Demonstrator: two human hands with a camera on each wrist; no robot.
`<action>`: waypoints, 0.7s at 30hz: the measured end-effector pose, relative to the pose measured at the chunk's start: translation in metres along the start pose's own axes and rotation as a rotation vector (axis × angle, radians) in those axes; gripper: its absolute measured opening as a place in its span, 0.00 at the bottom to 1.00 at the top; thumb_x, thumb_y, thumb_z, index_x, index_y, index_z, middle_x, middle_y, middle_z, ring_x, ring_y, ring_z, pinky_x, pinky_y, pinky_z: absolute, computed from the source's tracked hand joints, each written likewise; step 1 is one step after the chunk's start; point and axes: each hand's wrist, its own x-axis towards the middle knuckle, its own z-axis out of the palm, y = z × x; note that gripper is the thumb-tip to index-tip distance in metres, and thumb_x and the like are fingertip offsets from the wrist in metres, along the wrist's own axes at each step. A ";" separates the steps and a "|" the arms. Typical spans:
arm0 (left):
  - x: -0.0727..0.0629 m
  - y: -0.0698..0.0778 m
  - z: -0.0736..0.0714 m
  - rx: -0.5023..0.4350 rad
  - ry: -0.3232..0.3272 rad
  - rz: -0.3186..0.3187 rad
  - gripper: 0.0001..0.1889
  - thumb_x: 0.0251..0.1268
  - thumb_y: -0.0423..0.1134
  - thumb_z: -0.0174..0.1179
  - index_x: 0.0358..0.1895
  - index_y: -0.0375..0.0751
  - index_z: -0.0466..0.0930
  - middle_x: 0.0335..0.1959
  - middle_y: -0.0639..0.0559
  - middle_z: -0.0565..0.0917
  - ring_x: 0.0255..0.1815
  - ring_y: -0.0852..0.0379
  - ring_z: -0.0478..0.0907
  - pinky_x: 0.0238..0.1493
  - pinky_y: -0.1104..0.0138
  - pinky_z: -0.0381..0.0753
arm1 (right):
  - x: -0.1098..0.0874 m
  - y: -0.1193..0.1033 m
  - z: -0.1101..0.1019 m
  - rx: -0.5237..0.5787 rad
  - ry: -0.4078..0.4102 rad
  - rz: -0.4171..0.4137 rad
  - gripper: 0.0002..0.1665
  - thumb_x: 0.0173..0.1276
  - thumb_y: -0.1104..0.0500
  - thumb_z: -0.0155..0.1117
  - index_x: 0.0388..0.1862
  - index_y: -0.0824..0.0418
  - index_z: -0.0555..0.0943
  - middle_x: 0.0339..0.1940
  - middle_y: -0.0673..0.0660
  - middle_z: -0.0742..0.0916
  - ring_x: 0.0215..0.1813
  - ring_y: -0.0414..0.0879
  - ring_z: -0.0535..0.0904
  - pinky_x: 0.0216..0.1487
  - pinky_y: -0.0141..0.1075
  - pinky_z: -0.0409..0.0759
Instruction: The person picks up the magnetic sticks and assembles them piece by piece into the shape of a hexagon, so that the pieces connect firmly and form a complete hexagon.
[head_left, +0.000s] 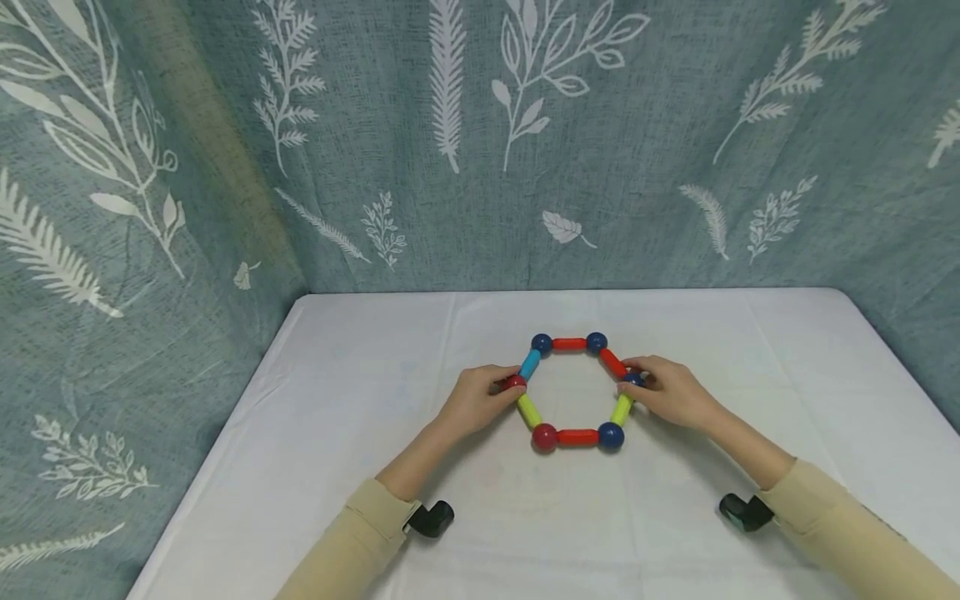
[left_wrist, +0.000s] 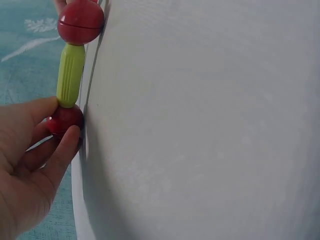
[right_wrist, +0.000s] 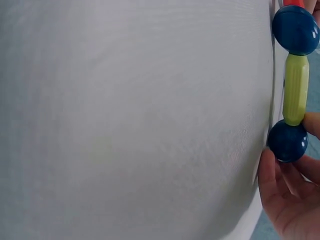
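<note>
Pinching glossy balls, both hands [head_left: 474, 398] [head_left: 670, 392] hold a ribbed-rod hexagon [head_left: 576, 390].

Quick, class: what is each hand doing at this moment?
Left hand: pinches the red ball at the hexagon's left corner.
Right hand: pinches the blue ball at its right corner.

In the head view, the left hand [head_left: 474, 400] covers most of the red ball [head_left: 514, 382] and the right hand [head_left: 670, 392] most of the blue ball [head_left: 633, 379]. Both wrist views crop the hexagon of rods and balls [head_left: 576, 390] to one yellow-green rod [left_wrist: 70, 75] [right_wrist: 296, 89] and two balls.
</note>
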 end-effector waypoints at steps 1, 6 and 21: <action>0.000 0.000 0.000 -0.007 0.004 -0.006 0.19 0.66 0.37 0.63 0.57 0.32 0.80 0.47 0.43 0.85 0.47 0.51 0.83 0.48 0.65 0.81 | 0.000 0.001 0.000 -0.001 0.000 -0.002 0.28 0.69 0.53 0.64 0.61 0.70 0.76 0.49 0.64 0.83 0.42 0.50 0.78 0.40 0.41 0.76; 0.001 0.000 0.002 -0.023 0.014 -0.014 0.19 0.66 0.36 0.64 0.57 0.32 0.80 0.47 0.42 0.85 0.46 0.51 0.83 0.47 0.65 0.81 | 0.001 0.002 0.000 -0.006 0.001 -0.013 0.28 0.69 0.54 0.64 0.61 0.70 0.76 0.49 0.64 0.83 0.42 0.50 0.79 0.40 0.41 0.77; 0.000 0.001 0.002 0.101 0.056 0.010 0.18 0.67 0.41 0.63 0.57 0.37 0.81 0.48 0.45 0.84 0.49 0.51 0.81 0.50 0.62 0.80 | 0.001 0.003 -0.001 0.010 -0.001 -0.017 0.29 0.72 0.51 0.60 0.63 0.71 0.74 0.51 0.66 0.82 0.44 0.52 0.79 0.42 0.45 0.78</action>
